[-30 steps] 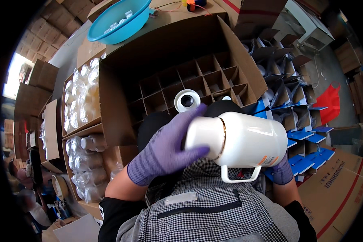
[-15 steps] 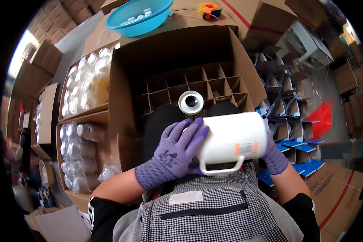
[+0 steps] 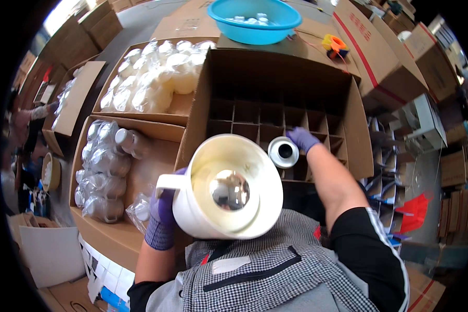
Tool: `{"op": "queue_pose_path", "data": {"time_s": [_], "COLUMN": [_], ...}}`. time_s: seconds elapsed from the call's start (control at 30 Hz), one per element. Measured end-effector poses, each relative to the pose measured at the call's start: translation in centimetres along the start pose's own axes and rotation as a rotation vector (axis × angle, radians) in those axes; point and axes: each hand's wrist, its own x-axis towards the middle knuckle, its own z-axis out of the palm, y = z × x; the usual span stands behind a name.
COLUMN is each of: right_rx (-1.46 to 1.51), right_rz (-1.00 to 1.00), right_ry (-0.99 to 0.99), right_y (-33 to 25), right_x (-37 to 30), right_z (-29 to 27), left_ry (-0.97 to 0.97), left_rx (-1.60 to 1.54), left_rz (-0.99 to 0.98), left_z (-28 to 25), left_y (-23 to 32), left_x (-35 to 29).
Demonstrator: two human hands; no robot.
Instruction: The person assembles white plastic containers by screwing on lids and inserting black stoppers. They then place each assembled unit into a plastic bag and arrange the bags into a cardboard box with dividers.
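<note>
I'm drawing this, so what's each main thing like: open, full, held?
White jug: open, held by left hand
Round vessel: at right hand; open or plugged, unclear
Divided carton: open
Blue basin: open, white pieces inside
Upper left carton: open, partly filled
Lower left carton: open, partly filled

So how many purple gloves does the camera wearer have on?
2: one on the left hand, partly hidden behind the white jug it holds; one on the right hand, beside the round white part.
</note>
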Motion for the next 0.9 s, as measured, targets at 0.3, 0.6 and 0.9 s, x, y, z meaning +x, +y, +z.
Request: {"op": "queue_pose_path", "data": {"time_s": [0.3,0.6,0.9], "right_rx": [0.567,0.176,0.683], "right_rz": [0.143,-0.144,0.153], "right_ry": [0.395,0.315,0.673], "right_y": [-4.1,-8.5,-4.9], "right_x": [-11.1,-40.7,-37.7], "right_z": [-8.0,-6.6,-1.7], "left_ry": [0.063,-0.188,-0.566], "left_rx": [-0.25,-0.245,0.263], "left_rz": [-0.073,-0.153,0.005], "left_z": [-1.6,6.0,11.6], "left_y": [-1.8,-0.7,1.7], "left_x": [-1.5,-1.8,-3.4]}}
